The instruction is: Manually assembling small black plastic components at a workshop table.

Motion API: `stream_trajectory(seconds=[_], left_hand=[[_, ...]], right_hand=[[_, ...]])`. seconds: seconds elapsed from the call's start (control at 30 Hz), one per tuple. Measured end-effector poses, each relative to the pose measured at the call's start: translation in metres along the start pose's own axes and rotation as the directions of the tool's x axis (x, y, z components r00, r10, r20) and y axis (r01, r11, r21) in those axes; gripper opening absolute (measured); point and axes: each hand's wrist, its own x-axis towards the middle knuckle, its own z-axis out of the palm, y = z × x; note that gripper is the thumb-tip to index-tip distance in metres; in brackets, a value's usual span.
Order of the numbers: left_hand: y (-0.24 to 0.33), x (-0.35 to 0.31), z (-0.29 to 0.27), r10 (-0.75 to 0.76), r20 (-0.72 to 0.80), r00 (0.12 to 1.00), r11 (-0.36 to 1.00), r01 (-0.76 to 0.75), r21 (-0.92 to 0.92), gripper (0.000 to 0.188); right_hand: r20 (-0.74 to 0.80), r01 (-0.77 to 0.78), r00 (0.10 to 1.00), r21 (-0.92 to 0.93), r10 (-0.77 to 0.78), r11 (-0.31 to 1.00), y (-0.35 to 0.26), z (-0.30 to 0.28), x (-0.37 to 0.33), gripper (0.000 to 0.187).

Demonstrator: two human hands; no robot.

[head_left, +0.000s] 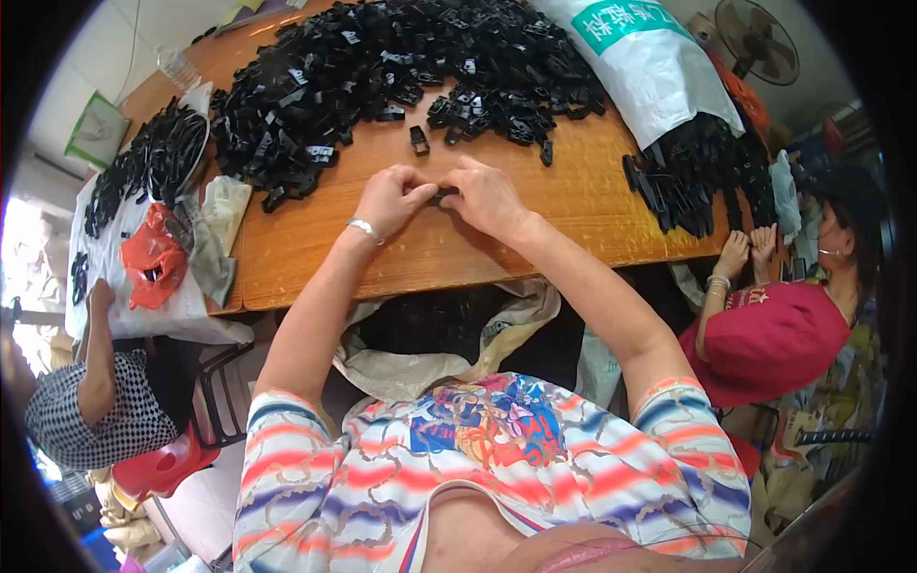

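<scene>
My left hand (394, 198) and my right hand (487, 198) meet over the wooden table (401, 253), fingers curled around one small black plastic part (445, 198) held between them. A silver bracelet sits on my left wrist. Beyond my hands lies a big heap of black plastic parts (382, 67), with a few loose ones, such as a single black piece (418, 140), just ahead of my fingers.
An open sack of black parts (430, 325) hangs under the table's near edge. A white sack (650, 57) spills more parts at the right, where a person in red (774, 334) works. At the left sit a red bag (153, 263) and a person in a checked top (91, 401).
</scene>
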Motion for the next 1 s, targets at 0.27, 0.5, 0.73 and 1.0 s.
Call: stream_trajectory(seconds=[0.27,0.5,0.73,1.0], left_hand=[[0.007,0.006,-0.001,0.081,0.128,0.988,0.984,-0.100,0.145,0.021],[0.005,0.013,-0.021,0.248,-0.067,0.967,0.944,-0.225,0.243,0.033],[0.000,0.056,-0.027,0.513,0.033,0.858,0.611,-0.392,0.688,0.034],[0.017,0.039,-0.018,0.207,0.039,0.978,0.783,-0.189,0.593,0.021]], right_hand=[[-0.076,0.034,0.996,-0.005,-0.034,0.999,0.002,0.006,-0.018,0.026],[0.229,0.055,0.969,0.150,-0.088,0.987,-0.049,-0.018,-0.093,0.031],[-0.085,0.142,0.984,-0.158,-0.157,0.977,0.020,-0.033,-0.011,0.017],[-0.030,0.020,0.999,-0.551,-0.044,0.834,0.077,-0.034,0.070,0.013]])
